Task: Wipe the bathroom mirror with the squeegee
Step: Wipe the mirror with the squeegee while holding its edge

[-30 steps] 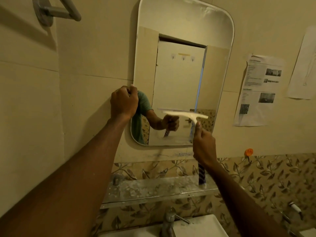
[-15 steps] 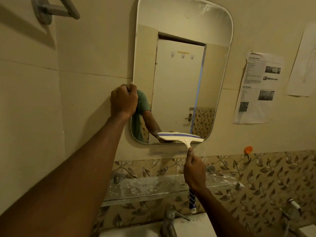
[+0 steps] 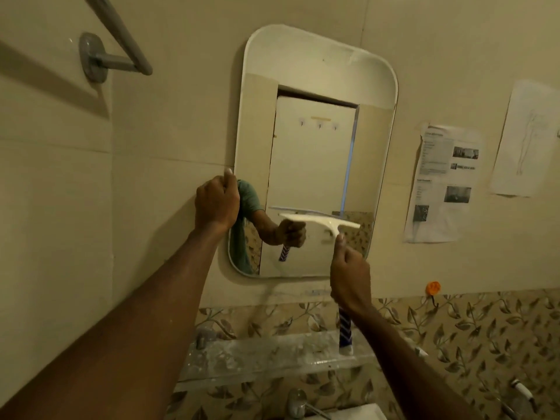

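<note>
A rounded rectangular mirror (image 3: 315, 140) hangs on the beige tiled wall. My left hand (image 3: 216, 204) grips the mirror's left edge at mid height. My right hand (image 3: 350, 277) is closed around the blue-and-white striped handle of a squeegee (image 3: 321, 221). Its white blade lies level against the lower part of the glass, toward the right side. The handle's lower end (image 3: 345, 331) sticks out below my fist. The glass reflects my arm, the squeegee and a door behind me.
A dusty glass shelf (image 3: 272, 353) runs below the mirror, over a tap (image 3: 298, 406) and basin. A grey towel rail (image 3: 115, 40) juts out at upper left. Two paper sheets (image 3: 442, 183) hang on the wall at right, near an orange hook (image 3: 432, 287).
The squeegee dropped from the lower glass to the mirror's bottom edge, then came back up onto the lower glass. My left hand stayed on the mirror's edge. The view has tilted upward.
</note>
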A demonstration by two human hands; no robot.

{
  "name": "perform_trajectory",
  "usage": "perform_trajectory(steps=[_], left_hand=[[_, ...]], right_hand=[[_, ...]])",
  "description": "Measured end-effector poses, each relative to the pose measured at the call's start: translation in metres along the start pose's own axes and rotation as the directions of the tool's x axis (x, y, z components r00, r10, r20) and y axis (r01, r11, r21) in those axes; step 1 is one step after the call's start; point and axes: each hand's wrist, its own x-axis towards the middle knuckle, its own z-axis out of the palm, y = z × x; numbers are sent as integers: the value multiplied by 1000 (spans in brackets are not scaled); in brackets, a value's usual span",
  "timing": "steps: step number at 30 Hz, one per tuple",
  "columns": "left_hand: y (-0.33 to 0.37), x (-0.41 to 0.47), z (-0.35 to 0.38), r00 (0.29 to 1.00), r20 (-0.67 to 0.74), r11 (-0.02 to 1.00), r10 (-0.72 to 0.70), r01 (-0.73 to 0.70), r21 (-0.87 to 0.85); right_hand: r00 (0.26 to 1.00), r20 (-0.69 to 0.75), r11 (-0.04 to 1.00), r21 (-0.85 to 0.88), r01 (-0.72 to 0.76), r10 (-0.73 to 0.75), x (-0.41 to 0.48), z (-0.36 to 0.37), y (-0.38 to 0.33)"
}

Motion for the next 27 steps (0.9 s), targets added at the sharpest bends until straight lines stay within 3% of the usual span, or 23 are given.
perform_trajectory(steps=[4,10,13,16,20,25,27], left_hand=[[6,1,-10,997,58,998,-59,61,-29],[5,12,-18,967,166,964,-192,218,-155],[8,14,-22,962,198,972,-187,211,-106],[2,14,-22,957,237,964,-169,210,-160],[1,14,-23,948,262,947,-180,239,-214],[11,8,-28,937,272,942,-219,276,-192],[13,9,-29,930,269,929,-252,310,-203]], right_hand=[[997,-4,995,61,79,-79,53,-13,-72],[998,-4,980,189,65,-66,120,-27,-182],[995,-7,981,170,95,-95,146,-30,-228],[983,17,980,85,182,-184,167,-31,-264],[983,56,985,26,172,-173,179,-22,-281],[969,117,969,-100,228,-216,159,-1,-251],[981,142,989,-50,142,-133,135,8,-229]])
